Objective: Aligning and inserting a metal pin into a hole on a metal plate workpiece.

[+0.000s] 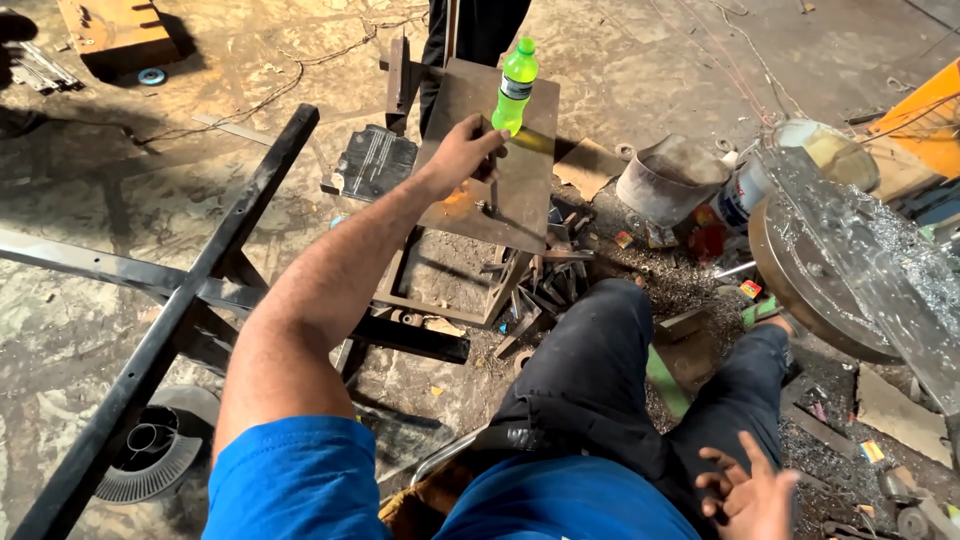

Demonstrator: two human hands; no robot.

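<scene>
A black square-tube frame (190, 300) sprawls across the stained workshop floor (80, 330) at the left, its long bar running from the bottom corner up toward the middle, and a heavy round metal disc (800, 270) with glittering shavings stands at the right edge. Between them stands a small stand topped by a flat rusty steel plate (520, 190), and this is where the work in hand sits. The person, seated with dark trousers (590, 390) and a blue shirt (300, 480), stretches the left hand (462, 152) out over the plate; its fingers are curled down around something small and dark at the plate's near middle, but the hand covers it, so what is being gripped cannot be told (it may only be pressing on the surface). A green plastic bottle (516, 85) stands upright on the far part of the plate, just beyond the fingertips and not touched. Judging by this, the reach to the plate is made, while nothing has been lifted or carried away and the bottle is untouched. The right hand (748, 495) rests low by the right knee, palm up, fingers spread and loose, with nothing in it. Around the stand's foot lie short offcuts of metal (530, 300), a battered grey bucket (665, 180), and a scatter of filings.
</scene>
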